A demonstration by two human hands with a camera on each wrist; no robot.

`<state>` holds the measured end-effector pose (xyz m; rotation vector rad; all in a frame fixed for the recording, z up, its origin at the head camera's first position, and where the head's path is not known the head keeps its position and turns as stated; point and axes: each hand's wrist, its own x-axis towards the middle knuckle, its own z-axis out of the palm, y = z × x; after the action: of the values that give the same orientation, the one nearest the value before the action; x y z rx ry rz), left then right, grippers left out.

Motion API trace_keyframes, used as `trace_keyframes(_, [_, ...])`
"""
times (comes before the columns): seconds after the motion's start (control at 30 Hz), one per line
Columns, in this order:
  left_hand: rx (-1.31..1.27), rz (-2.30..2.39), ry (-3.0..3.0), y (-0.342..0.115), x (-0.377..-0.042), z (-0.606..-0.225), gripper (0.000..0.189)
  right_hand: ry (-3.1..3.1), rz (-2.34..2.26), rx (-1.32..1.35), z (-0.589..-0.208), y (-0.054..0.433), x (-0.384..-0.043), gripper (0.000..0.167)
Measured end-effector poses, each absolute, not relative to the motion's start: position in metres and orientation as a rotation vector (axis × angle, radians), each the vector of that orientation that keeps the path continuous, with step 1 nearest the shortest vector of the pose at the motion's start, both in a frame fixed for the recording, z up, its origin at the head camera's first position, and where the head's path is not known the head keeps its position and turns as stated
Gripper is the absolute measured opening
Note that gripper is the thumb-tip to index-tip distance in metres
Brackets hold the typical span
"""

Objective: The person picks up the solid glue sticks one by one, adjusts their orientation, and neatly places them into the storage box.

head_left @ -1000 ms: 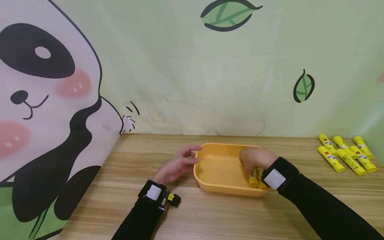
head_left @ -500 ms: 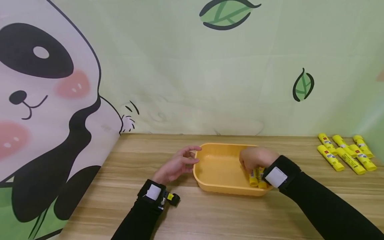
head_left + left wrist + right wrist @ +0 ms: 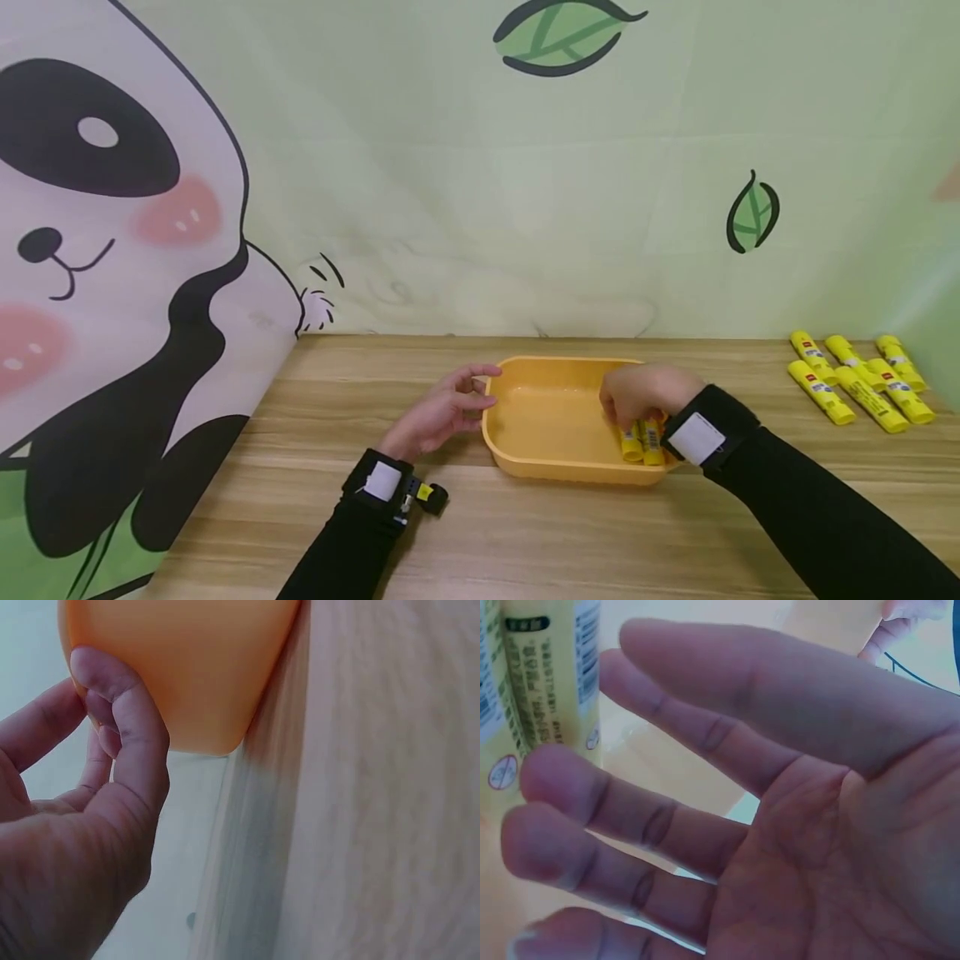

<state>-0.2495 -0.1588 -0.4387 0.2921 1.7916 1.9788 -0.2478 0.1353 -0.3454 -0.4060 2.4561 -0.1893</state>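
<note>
A shallow orange-yellow plastic tray point(image 3: 555, 475) sits on the wooden table. At its left end my left hand point(image 3: 438, 417) touches the rim; the left wrist view shows the thumb lying on the outer wall point(image 3: 187, 682). My right hand point(image 3: 645, 396) reaches into the tray's right end. Under it two yellow glue sticks point(image 3: 652, 450) lie side by side, their far ends hidden by the hand. In the right wrist view the palm is uncurled, and the fingertips point(image 3: 559, 780) rest right at the printed glue sticks point(image 3: 544, 682).
Several more yellow glue sticks point(image 3: 873, 400) lie in two rows on the table at the far right, close to the wall. A green backdrop point(image 3: 420, 208) with a panda and leaves rises behind the table point(image 3: 510, 542).
My right hand has shifted slightly right over the tray, and more of the second glue stick shows beneath it. The left hand keeps its place at the rim.
</note>
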Motion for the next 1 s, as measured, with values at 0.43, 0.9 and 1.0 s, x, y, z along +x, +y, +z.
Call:
trace_keyframes(0.43, [0.307,1.959,1.834,-0.155,-0.252,-0.44,0.047,2.486,-0.347,-0.595,-0.332,0.164,-0.251,0.021])
trace_keyframes(0.9, [0.321,1.955,1.853,-0.155,-0.251,-0.445,0.05,2.681,-0.855,-0.651,-0.321,0.254,-0.24,0.031])
trace_keyframes(1.0, [0.328,1.959,1.848,-0.156,-0.25,-0.445,0.049,2.746,-0.865,-0.606,-0.322,0.268,-0.24,0.029])
